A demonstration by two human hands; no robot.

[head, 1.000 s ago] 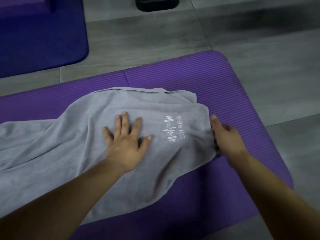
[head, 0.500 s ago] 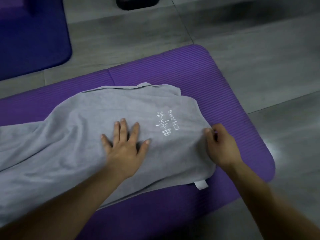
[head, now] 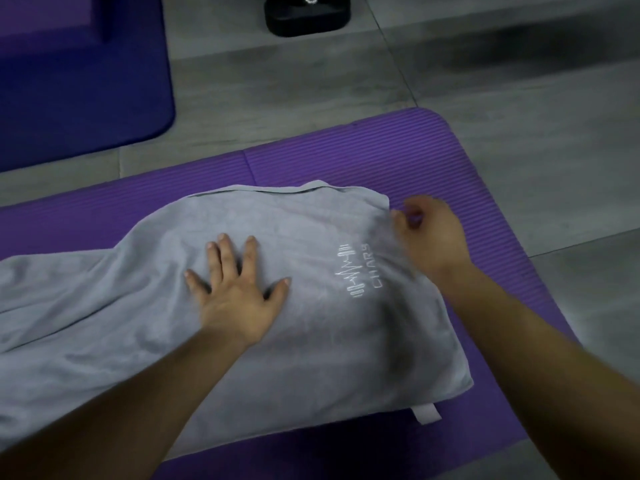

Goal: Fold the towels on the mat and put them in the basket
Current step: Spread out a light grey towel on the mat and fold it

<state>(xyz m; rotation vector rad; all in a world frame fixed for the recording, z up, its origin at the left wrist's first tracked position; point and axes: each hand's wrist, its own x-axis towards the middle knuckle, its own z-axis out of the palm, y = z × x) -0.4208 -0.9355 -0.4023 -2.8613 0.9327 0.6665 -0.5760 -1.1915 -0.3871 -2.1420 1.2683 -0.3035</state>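
On a purple foam exercise mat (head: 363,150), ribbed with fine straight grooves and rounded at its far right corner, lies a grey towel (head: 311,358). The cloth is soft and matte, with a short nap. It covers the mat's middle and runs off the left side of the view in loose, shallow folds. Its right end is squared off and stops short of the mat's right edge. Along its far edge a narrow hem of a second layer peeks out.

White stitching (head: 358,270) near the towel's right end shows a jagged pulse line beside a row of capital letters. A small white fabric loop (head: 427,414) sticks out at the towel's near right corner.

The left hand (head: 235,296) lies palm down on the middle of the towel, fingers straight and spread, pressing the cloth flat. The right hand (head: 433,237) is at the towel's right edge, near its far corner. Its thumb and curled fingers pinch the cloth, which rises in taut creases towards them. This hand is slightly blurred. Both forearms are bare.

The mat rests on a grey floor (head: 519,133) of wood-grain tiles. Beyond the mat's far left edge is a smooth dark blue mat (head: 86,98) with a rounded corner. A squat black object (head: 306,13) sits on the floor at the top of the view.
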